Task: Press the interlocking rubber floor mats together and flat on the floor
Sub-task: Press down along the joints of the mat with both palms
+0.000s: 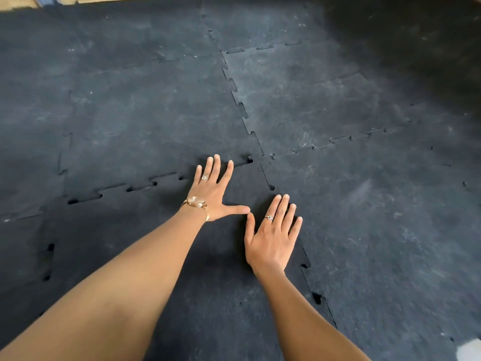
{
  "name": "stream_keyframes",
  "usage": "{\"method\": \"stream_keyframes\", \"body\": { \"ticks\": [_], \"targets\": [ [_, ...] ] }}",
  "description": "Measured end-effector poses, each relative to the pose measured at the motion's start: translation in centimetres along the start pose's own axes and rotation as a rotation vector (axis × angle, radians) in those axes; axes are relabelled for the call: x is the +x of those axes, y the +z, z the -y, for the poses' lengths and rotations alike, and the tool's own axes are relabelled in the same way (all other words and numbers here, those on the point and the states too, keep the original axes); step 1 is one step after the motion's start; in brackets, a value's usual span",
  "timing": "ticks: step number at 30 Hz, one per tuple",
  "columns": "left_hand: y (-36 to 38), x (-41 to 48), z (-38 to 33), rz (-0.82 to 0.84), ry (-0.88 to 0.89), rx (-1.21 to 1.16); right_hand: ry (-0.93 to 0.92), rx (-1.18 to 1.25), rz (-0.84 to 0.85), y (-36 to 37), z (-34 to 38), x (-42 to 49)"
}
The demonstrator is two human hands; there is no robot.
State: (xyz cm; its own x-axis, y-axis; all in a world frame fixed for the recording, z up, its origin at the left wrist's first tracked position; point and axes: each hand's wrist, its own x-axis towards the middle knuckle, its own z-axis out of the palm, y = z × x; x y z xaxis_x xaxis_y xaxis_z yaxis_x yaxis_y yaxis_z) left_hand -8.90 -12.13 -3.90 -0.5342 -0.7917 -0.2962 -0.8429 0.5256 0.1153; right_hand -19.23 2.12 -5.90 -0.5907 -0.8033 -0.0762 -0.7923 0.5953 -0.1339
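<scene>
Still gapped, the seam (166,179) may stay unlocked if left hand (213,194) and right hand (273,238), both flat and spread wide, press the mat (208,282) only mid-panel.

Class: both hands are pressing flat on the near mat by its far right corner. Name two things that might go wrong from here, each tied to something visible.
1. Dark gaps show along the far seam left of the left hand; pressing only at the corner may leave those tabs unlocked.
2. The right hand lies beside the right seam, where gaps also show; its fingers might get pinched if a tab snaps in.
</scene>
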Motion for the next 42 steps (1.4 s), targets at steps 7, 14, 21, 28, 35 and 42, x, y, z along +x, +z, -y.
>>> {"method": "stream_keyframes", "body": {
  "ticks": [7, 14, 21, 28, 35, 42],
  "targets": [
    [2.5, -0.3, -1.2, -0.304, -0.105, 0.052, -0.016, -0.014, 0.044, 0.3, -0.1, 0.2],
    [-0.6, 0.3, 0.5, -0.045, -0.043, -0.07, -0.015, 0.106, 0.053, -2.7, -0.1, 1.8],
    [3.6, -3.1, 1.0, -0.397, -0.333, -0.034, -0.187, 0.405, -0.28, -7.4, 4.7, 13.5],
    [3.7, -2.7, 1.2, -0.369, -0.348, -0.022, -0.29, 0.061, -0.074, -2.0, 8.8, 20.3],
    [2.9, -2.8, 0.9, -0.328, -0.357, -0.044, -0.288, 0.023, 0.026, -0.2, 8.6, 21.6],
    [3.0, -2.7, 1.1, -0.316, -0.353, -0.059, -0.501, 0.184, 0.113, -3.4, 7.3, 21.2]
  ]
}}
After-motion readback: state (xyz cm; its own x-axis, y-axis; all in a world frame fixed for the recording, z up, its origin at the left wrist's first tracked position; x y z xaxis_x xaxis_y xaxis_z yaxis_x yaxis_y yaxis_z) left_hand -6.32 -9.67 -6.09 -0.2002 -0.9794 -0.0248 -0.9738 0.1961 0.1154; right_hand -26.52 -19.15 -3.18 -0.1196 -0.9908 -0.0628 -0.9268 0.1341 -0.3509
